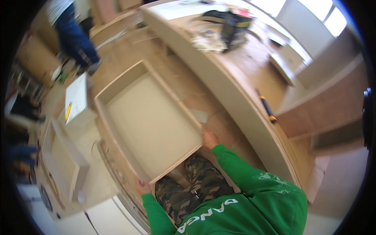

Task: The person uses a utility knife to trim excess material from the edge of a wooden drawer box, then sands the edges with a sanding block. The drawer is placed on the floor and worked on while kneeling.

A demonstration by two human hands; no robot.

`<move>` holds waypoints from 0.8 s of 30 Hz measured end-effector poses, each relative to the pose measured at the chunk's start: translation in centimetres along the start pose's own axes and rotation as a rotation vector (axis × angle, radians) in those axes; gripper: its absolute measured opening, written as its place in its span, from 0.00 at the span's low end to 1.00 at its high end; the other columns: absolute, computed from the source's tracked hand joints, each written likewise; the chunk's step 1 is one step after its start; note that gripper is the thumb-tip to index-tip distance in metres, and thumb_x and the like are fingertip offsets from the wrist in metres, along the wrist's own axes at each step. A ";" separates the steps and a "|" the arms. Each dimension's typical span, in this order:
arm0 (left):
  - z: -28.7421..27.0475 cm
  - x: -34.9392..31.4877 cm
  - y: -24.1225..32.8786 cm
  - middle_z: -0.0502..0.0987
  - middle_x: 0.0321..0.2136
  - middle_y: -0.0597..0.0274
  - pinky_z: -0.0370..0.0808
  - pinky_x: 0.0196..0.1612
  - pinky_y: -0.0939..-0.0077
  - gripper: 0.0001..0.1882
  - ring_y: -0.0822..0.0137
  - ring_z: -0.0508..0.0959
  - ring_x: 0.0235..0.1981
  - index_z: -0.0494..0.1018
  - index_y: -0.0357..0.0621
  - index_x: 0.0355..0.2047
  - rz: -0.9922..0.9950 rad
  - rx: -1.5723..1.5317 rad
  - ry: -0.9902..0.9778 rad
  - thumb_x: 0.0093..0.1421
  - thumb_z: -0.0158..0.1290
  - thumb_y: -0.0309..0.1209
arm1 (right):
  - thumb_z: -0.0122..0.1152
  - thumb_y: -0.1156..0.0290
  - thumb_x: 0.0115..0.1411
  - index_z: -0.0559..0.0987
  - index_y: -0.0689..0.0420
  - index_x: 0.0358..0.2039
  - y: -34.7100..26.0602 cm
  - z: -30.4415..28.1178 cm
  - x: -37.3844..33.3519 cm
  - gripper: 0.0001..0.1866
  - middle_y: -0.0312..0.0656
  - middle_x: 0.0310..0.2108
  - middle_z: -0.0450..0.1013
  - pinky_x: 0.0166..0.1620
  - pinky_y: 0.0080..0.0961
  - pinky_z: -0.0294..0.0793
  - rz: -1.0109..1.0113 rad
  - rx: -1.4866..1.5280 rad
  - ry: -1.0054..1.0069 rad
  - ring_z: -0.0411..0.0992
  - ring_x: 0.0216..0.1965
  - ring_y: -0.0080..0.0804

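Note:
In front of me I carry a shallow, open wooden drawer box (152, 123) with a pale bottom and low walls, its near end just above my camouflage-trousered legs. My left hand (142, 186) grips its near left corner. At the near right corner my right hand (210, 138) is closed round the side wall. The fingers of both hands are partly hidden by the drawer's edges. Nothing lies inside the drawer.
A long wooden cabinet or bench (235, 88) runs along my right, with an orange-and-black tool (268, 109) and a dark bag (233, 29) on it. To the left are another drawer box (80, 172) and a white-topped box (77, 92). A person (72, 33) stands far left.

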State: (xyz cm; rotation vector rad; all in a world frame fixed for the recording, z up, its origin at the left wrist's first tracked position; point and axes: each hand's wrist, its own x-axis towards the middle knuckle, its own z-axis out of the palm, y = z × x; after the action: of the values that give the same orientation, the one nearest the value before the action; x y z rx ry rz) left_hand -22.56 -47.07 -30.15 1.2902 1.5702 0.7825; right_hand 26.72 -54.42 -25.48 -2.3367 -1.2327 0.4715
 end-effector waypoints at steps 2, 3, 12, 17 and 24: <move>0.1 -1.8 0.0 0.70 0.73 0.40 0.69 0.71 0.66 0.36 0.54 0.74 0.71 0.58 0.29 0.79 0.056 -0.003 0.044 0.70 0.50 0.13 | 0.58 0.70 0.70 0.66 0.69 0.73 -0.3 -0.8 -1.4 0.33 0.66 0.62 0.74 0.65 0.54 0.76 0.050 0.039 -0.007 0.75 0.61 0.67; 0.0 -2.4 0.1 0.72 0.72 0.42 0.70 0.69 0.67 0.36 0.56 0.76 0.68 0.59 0.30 0.78 0.082 0.036 0.052 0.71 0.52 0.15 | 0.58 0.70 0.70 0.66 0.71 0.73 -0.8 -1.3 -2.0 0.33 0.66 0.66 0.71 0.68 0.52 0.74 0.085 0.058 -0.058 0.73 0.66 0.65; -2.3 -4.3 0.0 0.79 0.65 0.42 0.76 0.62 0.65 0.35 0.57 0.81 0.58 0.64 0.31 0.76 0.014 0.071 0.060 0.69 0.58 0.18 | 0.59 0.65 0.70 0.66 0.76 0.70 -5.1 -3.2 -6.2 0.35 0.70 0.65 0.71 0.68 0.53 0.73 0.150 0.196 -0.031 0.74 0.64 0.67; -2.9 -6.6 -0.7 0.79 0.63 0.33 0.77 0.63 0.59 0.38 0.48 0.83 0.58 0.66 0.30 0.75 -0.132 0.327 0.023 0.64 0.61 0.21 | 0.59 0.61 0.71 0.76 0.66 0.65 -4.9 -5.1 -8.9 0.28 0.65 0.62 0.76 0.67 0.52 0.75 0.149 0.176 -0.060 0.76 0.62 0.65; -0.2 -11.7 -0.8 0.83 0.57 0.34 0.77 0.63 0.51 0.31 0.39 0.83 0.59 0.74 0.36 0.69 -0.058 0.715 -0.175 0.67 0.59 0.33 | 0.65 0.70 0.68 0.85 0.61 0.50 -10.2 -18.2 -2.1 0.14 0.59 0.42 0.84 0.50 0.47 0.84 -0.214 0.332 0.290 0.85 0.46 0.56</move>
State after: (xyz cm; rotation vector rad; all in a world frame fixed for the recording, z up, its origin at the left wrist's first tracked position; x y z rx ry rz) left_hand -22.84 -58.59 -27.80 1.7435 1.7999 0.0413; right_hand 27.59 -55.31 -4.50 -1.8927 -1.1486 0.2322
